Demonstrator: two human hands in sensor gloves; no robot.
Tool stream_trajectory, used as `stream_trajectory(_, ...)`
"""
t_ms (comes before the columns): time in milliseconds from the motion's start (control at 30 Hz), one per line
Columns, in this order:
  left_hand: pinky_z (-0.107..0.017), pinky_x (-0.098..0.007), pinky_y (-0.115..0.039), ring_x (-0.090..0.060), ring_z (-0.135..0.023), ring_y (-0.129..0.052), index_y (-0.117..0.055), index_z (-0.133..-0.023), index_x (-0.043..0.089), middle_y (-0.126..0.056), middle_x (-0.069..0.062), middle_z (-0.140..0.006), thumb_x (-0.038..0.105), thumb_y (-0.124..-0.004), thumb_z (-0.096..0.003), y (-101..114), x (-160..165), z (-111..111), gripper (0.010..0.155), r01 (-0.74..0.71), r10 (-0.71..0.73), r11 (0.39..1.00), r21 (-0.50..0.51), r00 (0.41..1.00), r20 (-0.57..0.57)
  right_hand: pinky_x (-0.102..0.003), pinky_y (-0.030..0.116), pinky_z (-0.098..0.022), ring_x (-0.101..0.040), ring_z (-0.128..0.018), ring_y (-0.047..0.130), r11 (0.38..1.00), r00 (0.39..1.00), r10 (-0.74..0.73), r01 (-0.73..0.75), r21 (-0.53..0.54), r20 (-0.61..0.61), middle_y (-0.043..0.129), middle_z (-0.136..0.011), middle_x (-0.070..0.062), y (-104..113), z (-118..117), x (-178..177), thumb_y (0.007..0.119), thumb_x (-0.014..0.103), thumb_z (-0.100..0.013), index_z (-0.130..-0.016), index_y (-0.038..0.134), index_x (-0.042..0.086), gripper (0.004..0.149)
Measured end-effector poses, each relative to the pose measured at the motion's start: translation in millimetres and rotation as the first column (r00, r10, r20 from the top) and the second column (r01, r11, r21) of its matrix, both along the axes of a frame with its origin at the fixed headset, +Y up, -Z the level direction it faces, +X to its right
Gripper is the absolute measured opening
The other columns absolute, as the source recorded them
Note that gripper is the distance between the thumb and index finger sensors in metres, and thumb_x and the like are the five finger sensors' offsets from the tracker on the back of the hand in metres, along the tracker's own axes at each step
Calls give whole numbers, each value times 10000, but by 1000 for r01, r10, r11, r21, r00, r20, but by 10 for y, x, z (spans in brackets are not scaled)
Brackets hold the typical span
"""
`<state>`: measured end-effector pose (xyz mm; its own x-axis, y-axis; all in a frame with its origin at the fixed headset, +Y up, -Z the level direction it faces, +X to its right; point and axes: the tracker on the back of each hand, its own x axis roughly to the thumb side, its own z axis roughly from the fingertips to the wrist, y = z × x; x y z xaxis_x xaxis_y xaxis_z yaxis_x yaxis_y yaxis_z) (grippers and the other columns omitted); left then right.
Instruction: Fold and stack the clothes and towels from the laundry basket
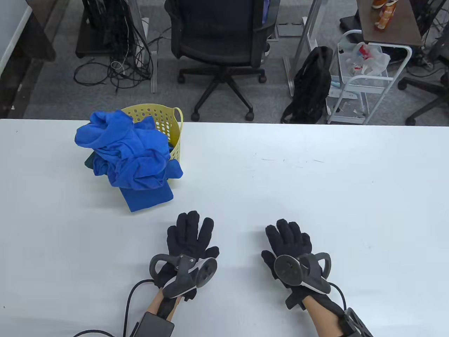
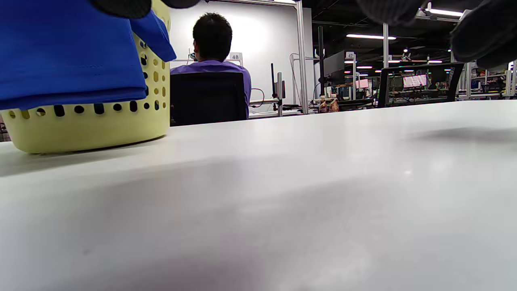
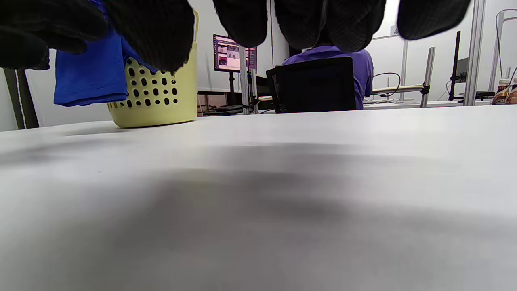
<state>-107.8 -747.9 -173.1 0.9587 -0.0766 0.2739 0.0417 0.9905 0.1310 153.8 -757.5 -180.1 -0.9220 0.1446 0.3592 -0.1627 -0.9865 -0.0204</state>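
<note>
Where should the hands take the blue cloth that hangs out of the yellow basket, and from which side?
Judging from its pose, pinch the flat flap of the blue cloth that hangs over the near wall of the yellow basket. Come from the near side with the left hand, which is closest; the heaped upper part is crumpled.

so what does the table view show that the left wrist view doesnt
Only the table view shows both gloved hands, left hand and right hand, flat and open on the white table, plus the black office chair beyond it. Only the left wrist view shows a seated person in a purple shirt. Both show the yellow perforated plastic basket with crumpled blue cloth spilling over it.
</note>
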Motion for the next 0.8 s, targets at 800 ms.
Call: stream_trajectory(800,-743,-717,-563,-605,-1118,-424,-250,-1238,180,-254,-357,-1260,609,-633,-566,-51,-26,19,884,17,-18,997,-76,1000,-9,-778,499,-657,-610,-1014,472,999,1000,-20,20,-39,15,411,-1186,-321,-6,-15,35,717,408,-620,-1165,471,57,694)
